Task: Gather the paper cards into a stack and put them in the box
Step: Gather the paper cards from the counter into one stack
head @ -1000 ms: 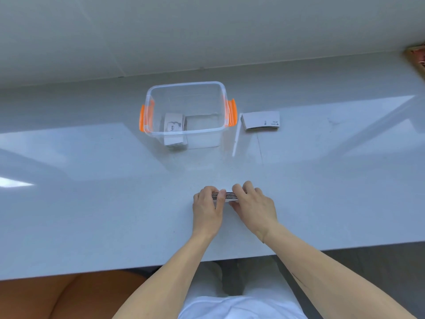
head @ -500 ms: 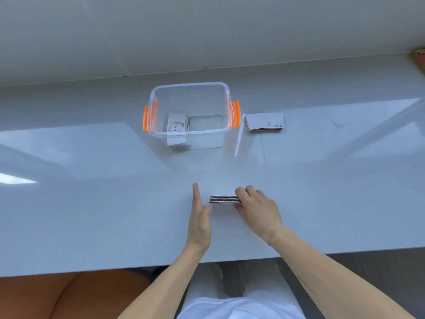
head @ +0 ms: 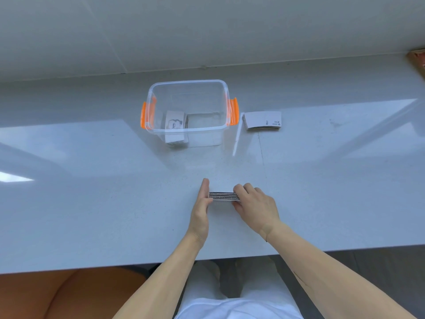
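Observation:
A small stack of paper cards [head: 222, 196] stands on its edge on the white table near me. My right hand [head: 254, 204] grips the stack's right end. My left hand [head: 202, 203] is flat and upright, its palm pressed against the stack's left end. Farther back stands a clear plastic box [head: 187, 130] with orange clips, holding a stack of cards [head: 175, 122] at its left side. Another stack of cards [head: 262, 120] lies flat on the table right of the box.
The table's [head: 92, 203] front edge runs just below my wrists. A wall rises behind the box. A brown object [head: 417, 58] shows at the far right edge.
My left hand first let go of the stack and drew away to the left with fingers straight, then came back flat against the stack's left end. The right hand kept its grip.

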`<state>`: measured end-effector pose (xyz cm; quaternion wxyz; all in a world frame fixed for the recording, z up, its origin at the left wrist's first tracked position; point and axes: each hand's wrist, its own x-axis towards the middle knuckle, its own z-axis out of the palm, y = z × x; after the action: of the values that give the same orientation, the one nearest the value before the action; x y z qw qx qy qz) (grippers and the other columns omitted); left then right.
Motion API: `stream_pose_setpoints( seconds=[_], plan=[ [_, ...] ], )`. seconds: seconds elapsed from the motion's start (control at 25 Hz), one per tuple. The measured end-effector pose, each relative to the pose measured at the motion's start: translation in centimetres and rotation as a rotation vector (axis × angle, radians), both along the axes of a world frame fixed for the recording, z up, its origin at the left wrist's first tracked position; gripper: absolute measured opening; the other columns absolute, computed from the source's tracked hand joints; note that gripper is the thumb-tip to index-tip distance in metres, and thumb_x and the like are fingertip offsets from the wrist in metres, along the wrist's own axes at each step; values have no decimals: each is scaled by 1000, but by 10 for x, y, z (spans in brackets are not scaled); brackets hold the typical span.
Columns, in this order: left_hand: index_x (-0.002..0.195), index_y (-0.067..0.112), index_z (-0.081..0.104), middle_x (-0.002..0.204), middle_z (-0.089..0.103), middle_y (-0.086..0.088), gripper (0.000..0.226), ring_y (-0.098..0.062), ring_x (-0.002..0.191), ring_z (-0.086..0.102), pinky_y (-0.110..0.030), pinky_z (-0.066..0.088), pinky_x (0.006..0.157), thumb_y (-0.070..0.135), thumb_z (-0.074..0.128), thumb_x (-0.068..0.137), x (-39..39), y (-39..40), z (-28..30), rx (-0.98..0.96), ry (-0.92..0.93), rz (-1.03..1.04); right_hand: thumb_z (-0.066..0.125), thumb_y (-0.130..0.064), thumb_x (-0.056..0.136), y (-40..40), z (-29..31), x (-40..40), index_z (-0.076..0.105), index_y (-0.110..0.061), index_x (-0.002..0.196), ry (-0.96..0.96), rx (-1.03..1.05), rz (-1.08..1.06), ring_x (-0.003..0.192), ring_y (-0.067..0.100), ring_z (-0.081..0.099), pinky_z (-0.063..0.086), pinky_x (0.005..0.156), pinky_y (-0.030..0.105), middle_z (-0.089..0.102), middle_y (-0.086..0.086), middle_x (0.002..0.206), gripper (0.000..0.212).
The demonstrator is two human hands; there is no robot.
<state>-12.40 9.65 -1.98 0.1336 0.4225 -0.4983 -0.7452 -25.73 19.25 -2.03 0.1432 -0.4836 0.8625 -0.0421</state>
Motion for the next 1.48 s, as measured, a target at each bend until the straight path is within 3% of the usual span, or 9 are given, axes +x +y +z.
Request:
stream_pose_setpoints(
  seconds=[0.12,0.24,0.36,0.56,0.76,0.84,1.16,1.28,1.48],
  plan=[
    [153,26,17,158,19,18,68,7,140,23,-22,19,116,17,36,88,-1,-1,5,-18,-37,41,52,-35,91,0,-1,0,45,-20,99,3,-5,-2,68,23,45,31,46,31,53,-2,89,18],
    [151,31,22,154,24,24,72,22,128,28,-5,24,98,18,41,83,-3,4,12,-53,-113,-121,55,-34,91,0,-1,1,47,-19,100,3,-11,-19,68,23,44,31,46,31,53,-1,89,19],
    [153,27,18,159,18,18,70,7,141,19,-15,18,110,3,38,90,-2,-1,14,-71,-107,-126,55,-34,91,1,-1,0,48,-19,101,4,-10,-15,70,24,47,32,46,31,54,-1,90,20],
    [153,27,8,161,6,16,86,6,142,9,-19,12,111,14,42,76,-3,6,18,-145,-153,-267,54,-35,91,1,-1,3,48,-19,103,6,-2,-30,73,24,49,32,47,31,54,0,92,20],
    [154,12,1,164,-1,-6,87,-20,151,-4,-34,0,123,22,46,81,18,11,4,-1261,-421,-575,52,-35,93,2,1,2,47,-19,103,-10,-12,-31,75,24,50,35,48,32,54,-1,94,19],
    [153,10,6,163,3,-9,90,-24,150,5,-41,10,123,20,54,77,18,21,-2,-1408,-509,-699,51,-36,94,2,1,2,48,-20,104,-10,-15,-36,75,23,50,36,48,32,54,-1,94,19],
    [152,8,14,162,12,-9,88,-25,149,13,-45,14,119,15,57,75,12,15,-4,-1474,-574,-773,50,-36,93,1,1,3,48,-20,103,-9,-17,-42,73,23,52,36,48,31,55,-2,93,19],
    [151,12,25,158,30,-5,80,-24,145,29,-47,24,118,25,61,81,10,3,3,-1417,-576,-739,52,-35,92,0,0,2,48,-19,104,-3,-16,-46,73,24,52,33,48,31,55,0,93,20],
    [132,27,46,131,52,8,43,-19,116,51,-35,48,87,27,56,90,2,-27,13,-1103,-544,-652,52,-37,92,1,-2,5,48,-20,106,23,-1,-65,78,25,54,34,49,32,55,-1,96,22]
  ],
)
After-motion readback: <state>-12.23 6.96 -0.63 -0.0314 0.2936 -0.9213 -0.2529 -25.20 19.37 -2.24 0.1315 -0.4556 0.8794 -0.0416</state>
